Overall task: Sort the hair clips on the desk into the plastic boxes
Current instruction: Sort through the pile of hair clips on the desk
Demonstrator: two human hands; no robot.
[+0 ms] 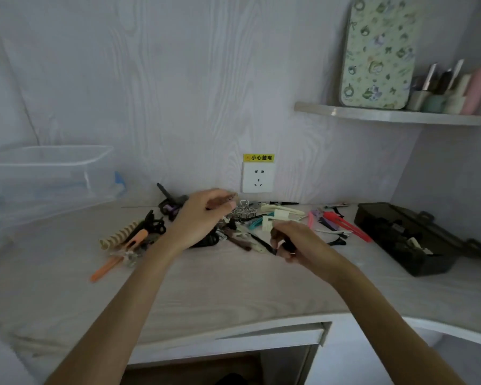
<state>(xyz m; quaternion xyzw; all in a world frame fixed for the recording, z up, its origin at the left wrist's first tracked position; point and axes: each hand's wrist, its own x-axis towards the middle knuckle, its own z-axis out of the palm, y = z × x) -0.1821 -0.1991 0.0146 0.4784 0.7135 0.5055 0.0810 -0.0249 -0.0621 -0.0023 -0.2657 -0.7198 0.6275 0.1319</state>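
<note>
Worktop (233, 295): pale wood-grain, curved front edge w/ white trim, open recess below at bottom centre. Back wall same pale grain; side wall at right of frame.

Hair clips (233, 229): loose pile across centre of frame, on worktop, none seen going into a box. Incl. orange clip (106, 269) lower left of pile, striped beige clip (118, 236) beside it, red clip (350, 225) at right end.

Clear box (47, 179): left of frame, on worktop, blue latches, lid off.

Dark box (408, 237): right of frame, on worktop, open, a few small items inside, too blurred to ID.

Left hand (197, 218): over centre of pile, fingers curled, pinching a small dark clip at the fingertips.

Right hand (295, 243): just right of pile centre, fingers curled round a thin black clip.

Wall socket (257, 177): centre, behind pile, yellow warning label above.

Shelf (386, 115): upper right; floral tray (378, 51) leaning upright, small containers next to it.
</note>
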